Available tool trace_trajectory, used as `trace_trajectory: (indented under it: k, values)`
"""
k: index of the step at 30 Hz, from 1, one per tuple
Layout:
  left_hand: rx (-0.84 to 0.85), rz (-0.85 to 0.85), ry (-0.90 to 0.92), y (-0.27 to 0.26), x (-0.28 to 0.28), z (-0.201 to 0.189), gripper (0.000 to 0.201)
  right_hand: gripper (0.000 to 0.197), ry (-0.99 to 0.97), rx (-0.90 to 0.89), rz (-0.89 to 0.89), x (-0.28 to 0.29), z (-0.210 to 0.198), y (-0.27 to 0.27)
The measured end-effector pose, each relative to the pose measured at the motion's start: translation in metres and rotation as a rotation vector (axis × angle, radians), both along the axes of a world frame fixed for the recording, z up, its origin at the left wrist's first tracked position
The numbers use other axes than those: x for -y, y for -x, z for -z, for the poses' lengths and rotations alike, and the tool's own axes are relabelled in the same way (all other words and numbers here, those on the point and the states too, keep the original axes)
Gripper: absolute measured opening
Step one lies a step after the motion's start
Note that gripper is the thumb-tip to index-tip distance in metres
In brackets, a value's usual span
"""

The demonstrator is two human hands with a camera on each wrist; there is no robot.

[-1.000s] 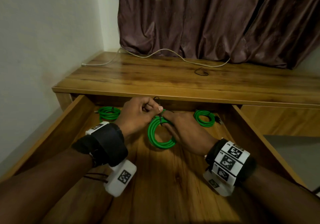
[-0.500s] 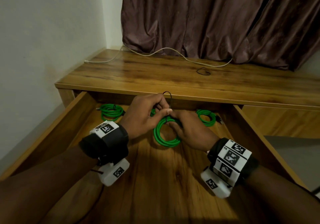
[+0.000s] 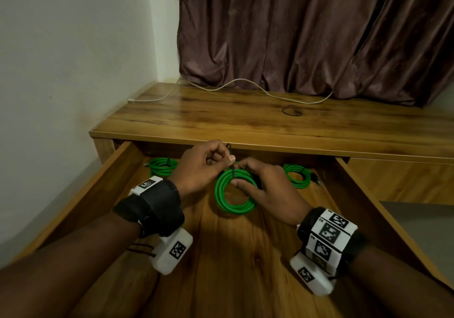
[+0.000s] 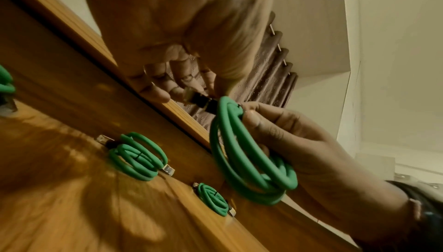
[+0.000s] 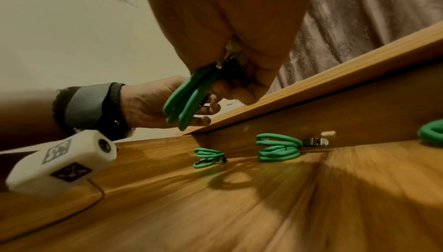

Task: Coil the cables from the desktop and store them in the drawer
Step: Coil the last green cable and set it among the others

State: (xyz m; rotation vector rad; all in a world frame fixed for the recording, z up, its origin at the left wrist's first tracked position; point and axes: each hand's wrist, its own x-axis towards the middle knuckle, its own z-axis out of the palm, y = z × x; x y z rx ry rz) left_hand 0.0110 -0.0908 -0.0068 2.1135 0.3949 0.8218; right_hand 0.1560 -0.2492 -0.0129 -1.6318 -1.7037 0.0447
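Note:
A coiled green cable (image 3: 234, 196) hangs over the open drawer (image 3: 115, 172), just in front of the desk edge. My right hand (image 3: 242, 178) grips its top right, thumb inside the loop; the left wrist view shows this grip on the coil (image 4: 251, 161). My left hand (image 3: 227, 160) pinches a thin black tie (image 3: 230, 147) that wraps the top of the coil. The coil's black plug (image 4: 201, 100) sits by the left fingertips. Two other tied green coils (image 3: 163, 166) (image 3: 296, 175) lie at the back of the drawer. A third coil (image 5: 278, 150) lies behind my hands.
A white cable (image 3: 245, 81) trails along the back of the wooden desktop (image 3: 196, 118), with a small black loop (image 3: 291, 110) near its middle. A brown curtain (image 3: 307, 35) hangs behind the desk. A wall stands on the left. The near drawer floor (image 3: 233, 256) is bare wood.
Both hands stay on the coil's top, with the left fingers working the black tie. The coil has barely moved; the head view has shifted a little.

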Motion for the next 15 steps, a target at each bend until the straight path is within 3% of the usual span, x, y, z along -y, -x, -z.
trace_trajectory:
  k: [5, 10, 15]
  values:
    - [0.008, 0.010, 0.188, -0.0030, -0.0013, 0.0040, 0.014, 0.013, -0.012, -0.083, -0.011, -0.0012, 0.0013, 0.0018]
    - [0.050, -0.027, 0.216, -0.0028, 0.0000, 0.0033, 0.013, 0.010, -0.046, -0.012, -0.020, -0.0001, 0.0017, 0.0026]
    - [0.005, 0.048, 0.294, -0.0026, 0.0010, -0.0018, 0.010, 0.017, -0.048, 0.099, 0.004, 0.0042, -0.0012, -0.0022]
